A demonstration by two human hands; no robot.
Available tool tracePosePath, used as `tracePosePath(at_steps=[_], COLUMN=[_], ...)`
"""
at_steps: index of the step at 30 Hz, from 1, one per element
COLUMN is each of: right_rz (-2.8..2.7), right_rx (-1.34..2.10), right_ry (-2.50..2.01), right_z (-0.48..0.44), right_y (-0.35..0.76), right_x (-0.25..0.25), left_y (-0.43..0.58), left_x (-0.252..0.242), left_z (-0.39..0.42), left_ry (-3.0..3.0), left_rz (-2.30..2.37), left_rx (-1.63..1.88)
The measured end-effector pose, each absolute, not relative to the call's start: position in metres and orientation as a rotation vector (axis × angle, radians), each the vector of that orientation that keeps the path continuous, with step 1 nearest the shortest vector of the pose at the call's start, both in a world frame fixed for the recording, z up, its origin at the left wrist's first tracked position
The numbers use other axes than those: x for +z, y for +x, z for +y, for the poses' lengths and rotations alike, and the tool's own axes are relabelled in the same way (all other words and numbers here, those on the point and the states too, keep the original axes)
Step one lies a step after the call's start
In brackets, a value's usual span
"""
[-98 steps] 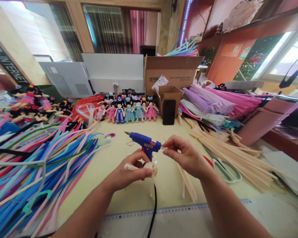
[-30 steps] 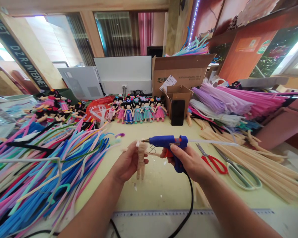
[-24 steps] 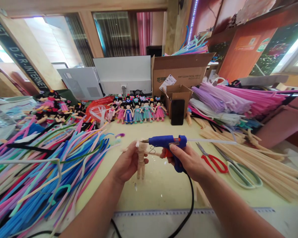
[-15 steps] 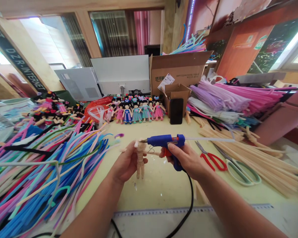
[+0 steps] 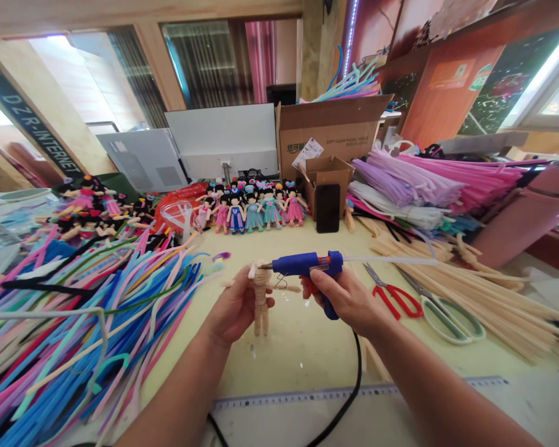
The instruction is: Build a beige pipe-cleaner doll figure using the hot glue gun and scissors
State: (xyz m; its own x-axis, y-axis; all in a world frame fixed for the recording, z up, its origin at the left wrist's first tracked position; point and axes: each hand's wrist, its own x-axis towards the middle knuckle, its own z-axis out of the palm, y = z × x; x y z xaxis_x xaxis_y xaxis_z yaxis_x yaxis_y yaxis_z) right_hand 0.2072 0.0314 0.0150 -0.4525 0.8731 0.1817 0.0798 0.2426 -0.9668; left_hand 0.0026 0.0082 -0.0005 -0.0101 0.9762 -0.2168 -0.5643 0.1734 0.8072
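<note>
Upright in my left hand is a beige doll body wound from fuzzy pipe cleaners, with arms out to the sides and two legs hanging down. My fingers close around its torso from the left and behind. My right hand is wrapped around the handle of a blue glue gun with a red trigger. The metal nozzle points left and meets the top of the doll body, by a whitish tip at the neck. A clear glue stick sticks out of the gun's back end.
Colourful pipe cleaners cover the left side. Finished dolls stand at the back near a black phone and cardboard box. Red scissors, green-handled scissors and beige pipe cleaners lie right. A ruler lies in front.
Both hands keep their holds, and the nozzle stays at the top of the doll body. The whole view has shifted slightly; the red trigger shows less than before.
</note>
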Motion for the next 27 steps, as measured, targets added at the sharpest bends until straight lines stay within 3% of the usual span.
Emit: tracePosePath(at_steps=[27], right_rz=[-1.764], right_rx=[1.22], right_ry=[-0.899], right_z=[0.0328], right_y=[0.2062], right_x=[0.0145], left_y=[0.0029], left_x=[-0.0007], left_z=[0.0097], left_ry=[0.566], left_rz=[0.925], left_rx=[1.334])
